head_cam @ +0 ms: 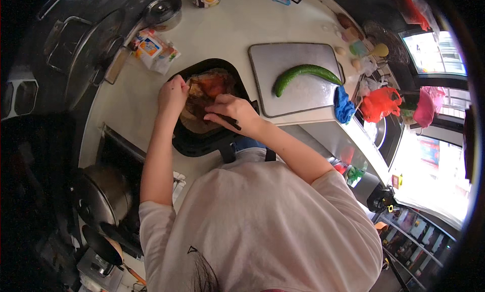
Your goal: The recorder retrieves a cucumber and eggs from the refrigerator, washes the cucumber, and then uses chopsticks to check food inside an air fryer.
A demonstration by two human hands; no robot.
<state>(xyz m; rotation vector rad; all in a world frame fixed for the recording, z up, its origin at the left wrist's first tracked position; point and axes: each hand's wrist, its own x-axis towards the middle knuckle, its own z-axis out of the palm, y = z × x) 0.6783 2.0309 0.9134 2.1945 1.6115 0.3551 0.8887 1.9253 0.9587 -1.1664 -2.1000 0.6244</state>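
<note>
A black air fryer basket (193, 151) sits on the counter in front of me, lined with brown parchment paper (195, 125). Reddish-brown cooked food (214, 83) lies on the paper. My left hand (173, 95) is at the basket's left side with its fingers curled together. Whether they pinch the liner's edge is hidden. Over the food, my right hand (235, 112) grips a dark, thin-handled utensil (229, 121), perhaps chopsticks. The working end of this utensil is covered by the fingers.
Right of the basket, a curved green cucumber (307, 73) rests on a grey cutting board (273, 102). A blue cloth (343, 105) hangs at the counter's edge. A pack of wipes (153, 49) and a lidded pot (165, 13) stand at the back left. Another pot (102, 193) is at lower left.
</note>
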